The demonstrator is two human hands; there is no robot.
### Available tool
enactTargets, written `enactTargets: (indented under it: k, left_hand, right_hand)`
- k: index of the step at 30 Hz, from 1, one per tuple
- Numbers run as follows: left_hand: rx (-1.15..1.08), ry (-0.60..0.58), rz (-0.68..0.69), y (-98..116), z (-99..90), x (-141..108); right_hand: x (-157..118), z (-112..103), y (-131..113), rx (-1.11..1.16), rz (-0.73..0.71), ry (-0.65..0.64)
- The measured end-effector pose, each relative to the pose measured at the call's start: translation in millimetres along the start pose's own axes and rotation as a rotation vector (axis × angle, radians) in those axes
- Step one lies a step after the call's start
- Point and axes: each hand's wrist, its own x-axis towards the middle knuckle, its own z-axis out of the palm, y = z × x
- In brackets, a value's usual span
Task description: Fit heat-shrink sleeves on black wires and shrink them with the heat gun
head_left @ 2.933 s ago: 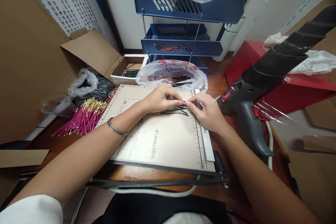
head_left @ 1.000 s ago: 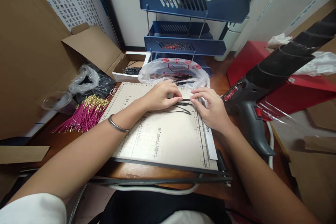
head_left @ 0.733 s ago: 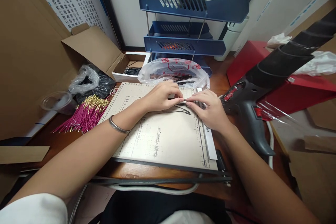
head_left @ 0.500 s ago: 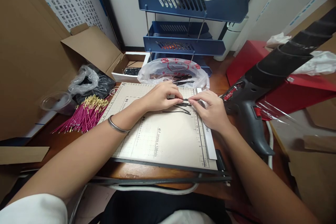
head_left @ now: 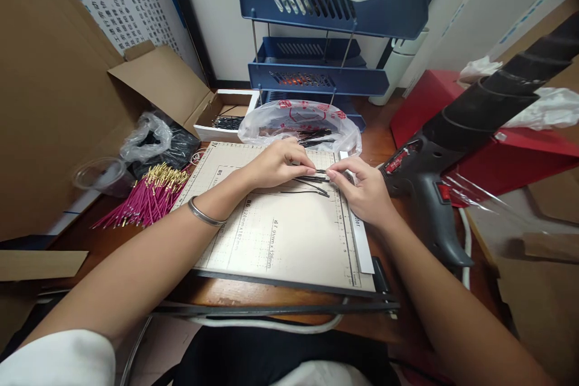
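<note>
Between my two hands a thin black wire (head_left: 321, 171) runs across the far right part of a cream paper-cutter board (head_left: 298, 241). My left hand (head_left: 283, 163) pinches it from the left with thumb and forefinger. From the right, the thumb and forefinger of my right hand (head_left: 362, 184) are closed at its other end. Several more black wires (head_left: 312, 187) lie on the board just below the fingers, partly hidden by my left hand. The board's printed ruler edge and white strip (head_left: 362, 247) pass beneath my right hand.
A bundle of magenta wires with gold ends (head_left: 149, 193) lies left of the board. Behind stand a plastic bag (head_left: 257, 123) of black wires, a white box (head_left: 219, 132) and blue shelves (head_left: 316, 78). A grey heat gun (head_left: 434, 187) stands right, by a red box (head_left: 420, 93).
My right hand has shifted very slightly to the right, and a little more of the black wire shows between the fingertips. My left hand keeps its pinch in nearly the same place.
</note>
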Motion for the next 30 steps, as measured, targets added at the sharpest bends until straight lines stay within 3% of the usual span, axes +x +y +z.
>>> enactTargets:
  k: [10,14,17,24,30]
  left_hand:
    - [0.020,0.007,-0.040,-5,-0.3,-2]
    - [0.103,0.122,-0.063,-6,-2.0,-3]
    - [0.157,0.193,-0.123,-7,-3.1,-4]
    - [0.225,0.092,-0.164,-13,-2.7,-3]
    - [0.196,0.062,-0.180,-13,-4.0,-4]
  right_hand:
    - [1,5,7,0.060,0.060,0.029]
    - [6,8,13,-0.017,0.025,0.072]
    - [9,11,18,-0.070,0.076,0.064]
    - [10,12,16,-0.151,0.132,0.004]
    - [1,0,2,-0.161,0.000,-0.050]
